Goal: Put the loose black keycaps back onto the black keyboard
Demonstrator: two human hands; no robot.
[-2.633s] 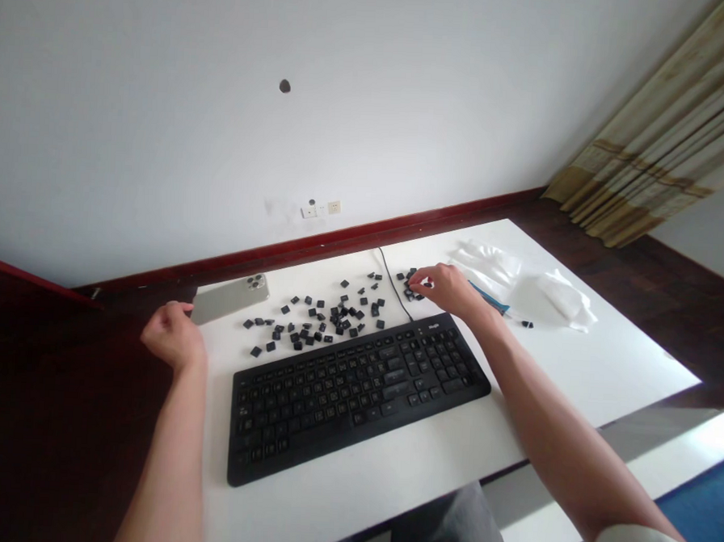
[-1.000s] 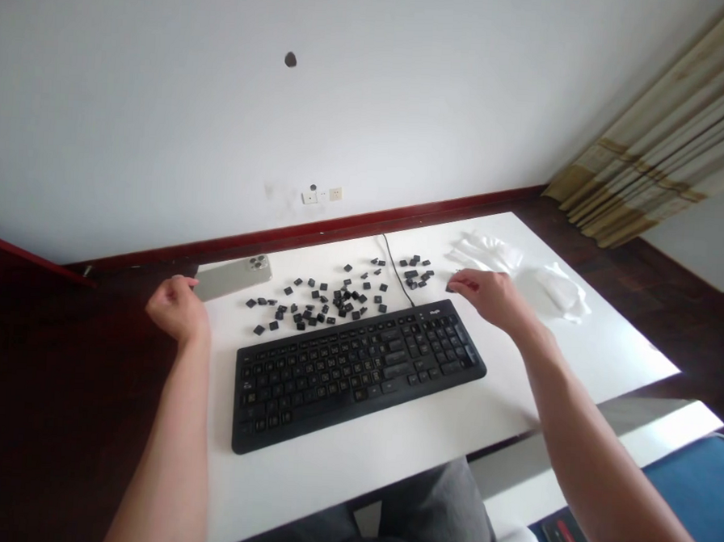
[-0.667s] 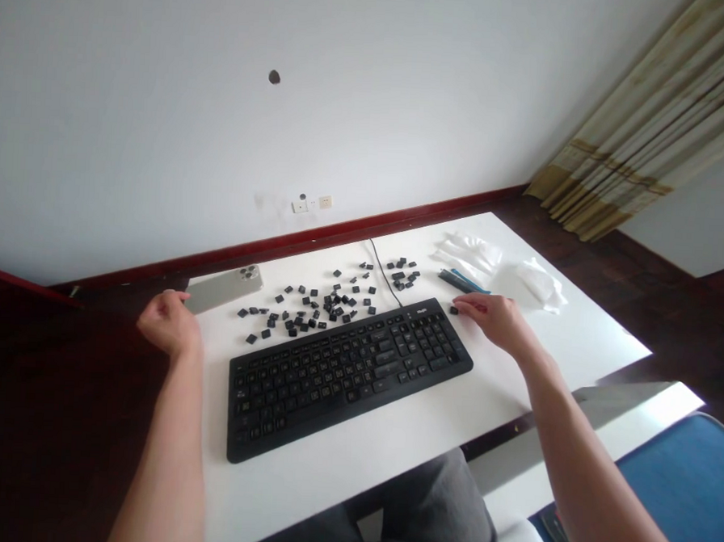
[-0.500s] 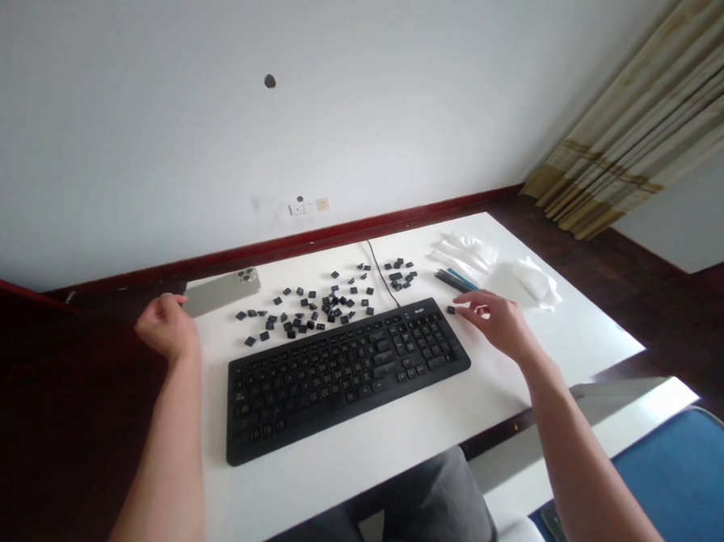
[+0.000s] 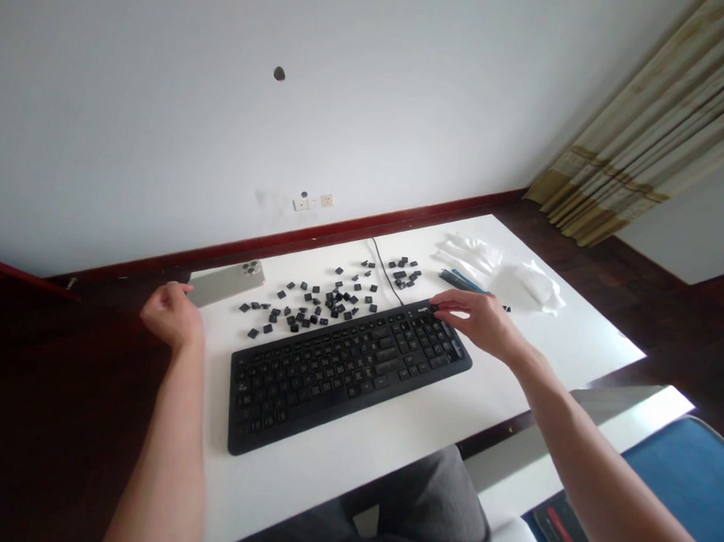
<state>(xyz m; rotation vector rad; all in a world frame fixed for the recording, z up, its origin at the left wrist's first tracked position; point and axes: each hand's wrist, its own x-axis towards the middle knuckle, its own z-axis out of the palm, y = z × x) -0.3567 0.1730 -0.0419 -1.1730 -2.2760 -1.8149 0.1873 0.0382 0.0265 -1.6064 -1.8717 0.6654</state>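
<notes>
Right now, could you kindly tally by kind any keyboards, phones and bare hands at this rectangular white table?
Black rectangular plastic keyboard: 1
Silver-grey rectangular phone: 1
Left hand and right hand, both bare: 2
Total: 4

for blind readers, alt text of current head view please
Right hand, seemingly pinching a keycap, over the far right corner of a black keyboard on a white table. Loose keycaps lie behind it; the curled left hand is beside a phone.

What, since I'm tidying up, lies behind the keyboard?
Loose keycaps lie behind the keyboard, either side of its cable, with a phone farther left. The right hand hides part of the slim tools behind it; whatever else it covers is unseen.
</notes>
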